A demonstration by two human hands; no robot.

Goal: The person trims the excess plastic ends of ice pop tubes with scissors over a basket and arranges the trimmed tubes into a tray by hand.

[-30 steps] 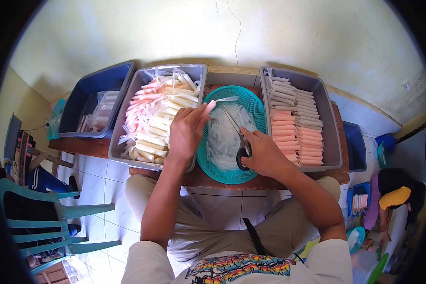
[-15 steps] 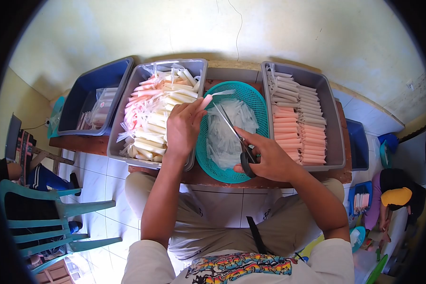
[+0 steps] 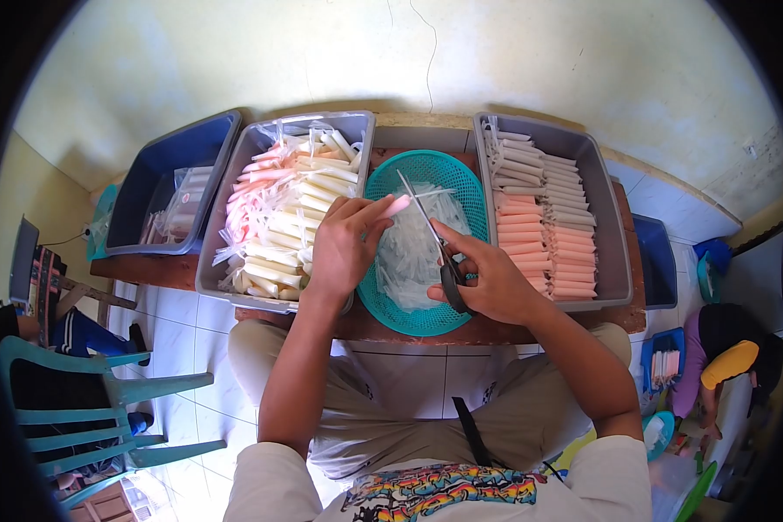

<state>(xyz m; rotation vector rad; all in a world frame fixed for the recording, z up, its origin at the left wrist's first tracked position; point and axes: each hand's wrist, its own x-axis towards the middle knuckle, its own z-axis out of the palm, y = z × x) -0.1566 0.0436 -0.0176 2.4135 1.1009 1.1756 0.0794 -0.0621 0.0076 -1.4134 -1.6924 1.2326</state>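
Observation:
My left hand (image 3: 344, 244) is closed on a pink plastic-wrapped ice pop (image 3: 397, 206), whose tip sticks out to the right. In my right hand (image 3: 487, 278) are scissors (image 3: 424, 209), their blades pointing up and nearly together against the clear plastic tail at the ice pop's end. Both hands are over a green mesh basket (image 3: 474, 187) with a heap of clear plastic scraps (image 3: 413, 248) in it. Left of the basket, a grey tub (image 3: 364, 143) holds pink and cream ice pops with long plastic ends. Right of it, another grey tub (image 3: 613, 226) holds neat rows of short-ended ones.
A dark blue-grey tub (image 3: 139, 196) with a few wrapped packs stands at far left on the wooden bench (image 3: 157, 271). Green plastic chair (image 3: 70, 409) stands lower left. At right are a blue tub (image 3: 657, 261) and a bending person (image 3: 731, 357) near a blue basket (image 3: 663, 358).
My left hand has brought the pink ice pop right and down to the scissors. The blades have come closer together at its plastic tail.

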